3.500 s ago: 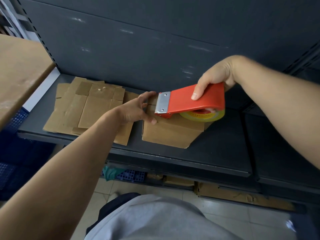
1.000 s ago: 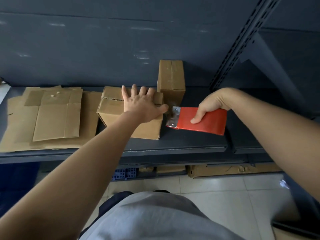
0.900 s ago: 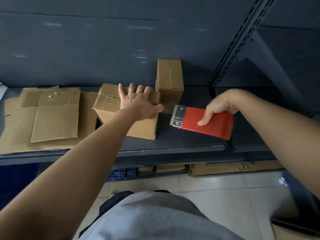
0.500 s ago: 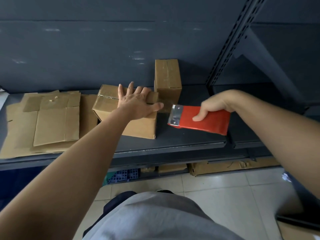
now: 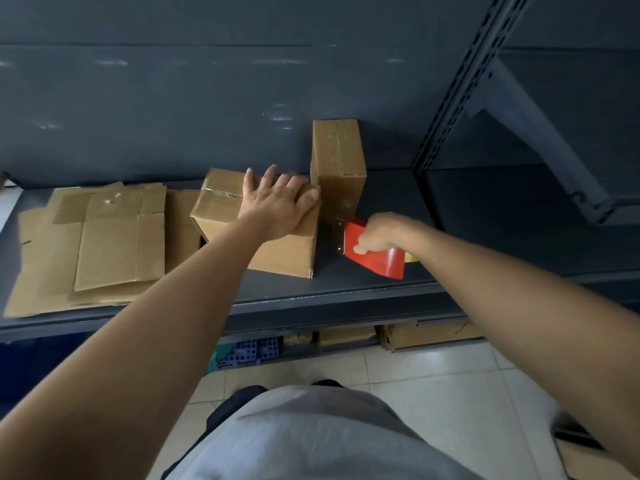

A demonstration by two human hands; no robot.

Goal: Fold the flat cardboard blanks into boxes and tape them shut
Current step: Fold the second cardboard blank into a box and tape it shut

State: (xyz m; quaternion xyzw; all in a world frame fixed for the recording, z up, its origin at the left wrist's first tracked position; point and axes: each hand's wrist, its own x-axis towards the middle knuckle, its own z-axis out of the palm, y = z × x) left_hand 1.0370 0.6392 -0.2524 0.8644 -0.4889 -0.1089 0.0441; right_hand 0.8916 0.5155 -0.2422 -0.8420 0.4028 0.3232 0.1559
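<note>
A folded cardboard box (image 5: 221,209) lies on the dark shelf (image 5: 346,292), tape showing across its top. My left hand (image 5: 277,202) rests flat on that top with spread fingers, at the right end. Touching the box's right side, a taped box (image 5: 341,168) stands upright against the back wall. My right hand (image 5: 379,233) grips a red tape dispenser (image 5: 375,256) low on the shelf, just right of the lying box, its metal blade near the upright box's base. Flat cardboard blanks (image 5: 97,237) are piled on the shelf's left part.
A slotted metal upright (image 5: 460,81) and a shelf bracket (image 5: 540,133) rise at the right. Under the shelf sit cardboard boxes (image 5: 426,334) and a blue perforated crate (image 5: 252,349) on the white tiled floor (image 5: 433,393).
My right hand has brought the dispenser left and down, close to the foot of the upright box. My left hand has stayed flat on the lying box.
</note>
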